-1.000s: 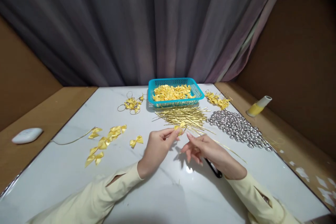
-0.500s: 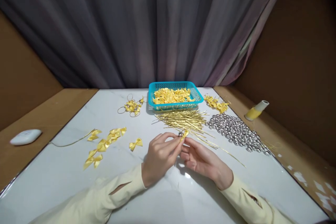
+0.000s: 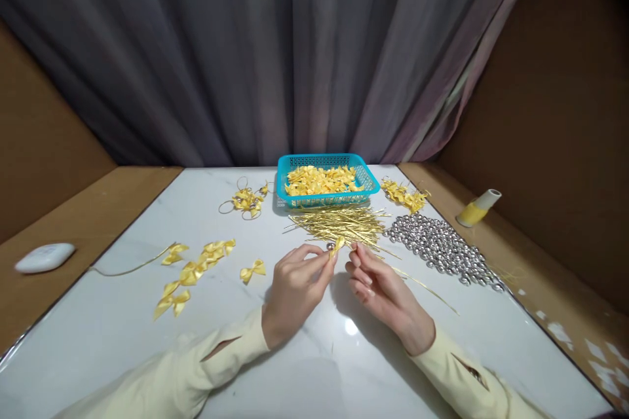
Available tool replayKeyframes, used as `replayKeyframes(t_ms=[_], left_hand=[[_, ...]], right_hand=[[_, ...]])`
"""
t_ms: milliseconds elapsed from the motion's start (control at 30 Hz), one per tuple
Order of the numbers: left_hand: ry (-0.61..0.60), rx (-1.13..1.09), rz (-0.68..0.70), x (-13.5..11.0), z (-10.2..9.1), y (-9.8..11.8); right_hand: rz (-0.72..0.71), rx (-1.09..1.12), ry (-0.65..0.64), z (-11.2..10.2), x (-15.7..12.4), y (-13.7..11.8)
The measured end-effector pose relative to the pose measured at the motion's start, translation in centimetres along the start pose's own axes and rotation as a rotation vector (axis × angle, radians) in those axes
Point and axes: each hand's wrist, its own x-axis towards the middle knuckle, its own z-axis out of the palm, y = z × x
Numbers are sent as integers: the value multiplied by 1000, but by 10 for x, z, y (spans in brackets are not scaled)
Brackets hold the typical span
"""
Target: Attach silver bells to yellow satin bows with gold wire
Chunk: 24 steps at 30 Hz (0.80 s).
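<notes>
My left hand [image 3: 296, 287] pinches a small yellow ribbon bow [image 3: 337, 245] with a silver bead [image 3: 329, 246] against it, just above the white table [image 3: 122, 334]. My right hand [image 3: 381, 290] is close beside it, thumb and forefinger pinched on a thin gold wire [image 3: 417, 285] that trails off to the right. Both hands sit just in front of a heap of gold wires [image 3: 344, 222].
A turquoise basket [image 3: 327, 193] of yellow bows stands at the back. Silver beads [image 3: 442, 245] lie in a heap at the right. Loose bows [image 3: 196, 268] are scattered on the left; finished bows [image 3: 248, 200] and another cluster of finished bows [image 3: 405, 193] flank the basket. A white device [image 3: 44, 257] and a yellow bottle [image 3: 476, 208] lie on the wooden ledges.
My right hand closed in on the left, touched the bow, then drew slightly apart, pinching the wire. The black object under my right hand a second ago is out of sight.
</notes>
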Motion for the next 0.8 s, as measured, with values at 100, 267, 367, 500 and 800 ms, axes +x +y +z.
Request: replayKeyframes(t_ms=[100, 267, 367, 500, 800], left_hand=[[-40, -86, -158, 4, -2, 4], [-125, -220, -320, 8, -8, 13], [-177, -242, -374, 10, -11, 17], [-223, -262, -469, 12, -14, 21], [-184, -405, -526, 11, -10, 18]], right_hand=[[20, -78, -109, 2, -4, -1], [75, -190, -242, 4, -6, -2], [69, -301, -214, 5, -7, -3], [-78, -525, -122, 9, -10, -3], [-584, -1212, 99, 10, -17, -2]])
